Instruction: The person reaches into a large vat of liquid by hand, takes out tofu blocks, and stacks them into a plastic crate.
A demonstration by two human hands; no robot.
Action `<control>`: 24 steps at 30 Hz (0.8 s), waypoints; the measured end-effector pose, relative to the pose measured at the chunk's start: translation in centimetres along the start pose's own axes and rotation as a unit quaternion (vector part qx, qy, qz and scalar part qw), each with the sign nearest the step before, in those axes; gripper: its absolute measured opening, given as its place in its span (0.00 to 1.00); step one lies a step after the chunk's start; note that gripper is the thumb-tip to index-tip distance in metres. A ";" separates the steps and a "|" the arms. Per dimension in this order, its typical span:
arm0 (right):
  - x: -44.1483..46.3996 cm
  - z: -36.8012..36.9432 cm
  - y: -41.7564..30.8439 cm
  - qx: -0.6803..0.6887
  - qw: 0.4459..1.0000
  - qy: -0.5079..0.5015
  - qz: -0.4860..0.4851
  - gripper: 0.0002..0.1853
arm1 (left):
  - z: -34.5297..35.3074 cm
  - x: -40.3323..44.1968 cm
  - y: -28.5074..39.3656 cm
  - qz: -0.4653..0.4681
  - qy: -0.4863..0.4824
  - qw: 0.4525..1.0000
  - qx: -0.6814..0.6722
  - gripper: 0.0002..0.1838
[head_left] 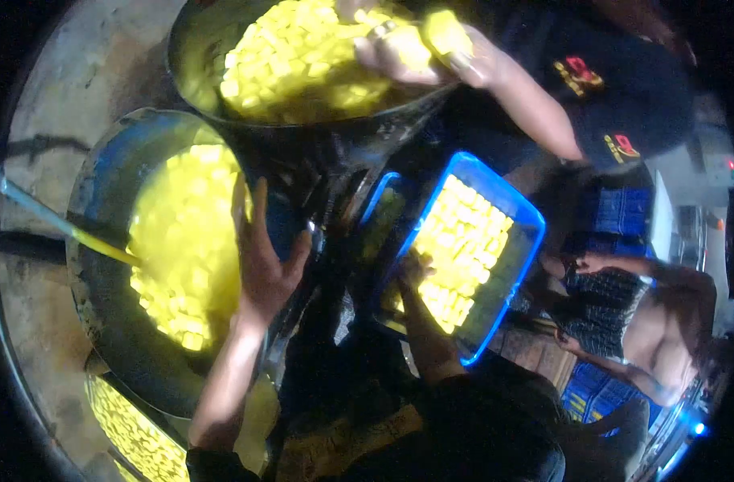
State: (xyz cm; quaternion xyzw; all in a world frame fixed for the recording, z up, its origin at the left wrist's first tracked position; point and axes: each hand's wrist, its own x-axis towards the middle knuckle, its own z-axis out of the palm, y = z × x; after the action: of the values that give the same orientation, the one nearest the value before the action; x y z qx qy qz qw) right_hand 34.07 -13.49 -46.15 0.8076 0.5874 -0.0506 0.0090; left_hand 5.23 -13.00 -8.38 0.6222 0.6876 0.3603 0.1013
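Standing apart, left fingers [260, 210] hang near yellow pieces [182, 249] (can't tell about right fingers [417, 271]).

Shows at far left as a pale grey, stained surface [41, 337], floor or ledge unclear. Runs beside a wide, round, dark metal pan [98, 329], unclear whether standing on it or sunk in. Passes beneath a long, thin, pale rod [45, 211] reaching into the pan. Borders, at lower left, a mass of small yellow pieces [130, 422]. Goes dark under the blue, rectangular plastic tray [503, 191].
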 end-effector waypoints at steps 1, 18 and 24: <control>-0.7 0.2 -0.4 0.018 0.999 -0.037 -0.003 0.24 | -0.2 0.0 0.1 -0.016 -0.021 0.999 -0.035 0.43; -1.8 -41.0 -20.5 0.449 0.788 -0.184 -0.379 0.13 | -7.8 -12.0 -20.2 -0.330 -0.326 0.884 0.053 0.22; -10.9 -36.6 -40.1 0.096 0.599 -0.258 -0.752 0.21 | -0.9 -20.3 -20.4 -0.263 -0.336 0.903 0.059 0.22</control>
State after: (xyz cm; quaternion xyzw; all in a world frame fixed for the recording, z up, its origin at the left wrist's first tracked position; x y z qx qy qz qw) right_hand -4.72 -8.72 -6.88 0.0296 0.9520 -0.3018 0.0412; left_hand -7.06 -31.53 -26.66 0.5080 0.7713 0.0493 0.3803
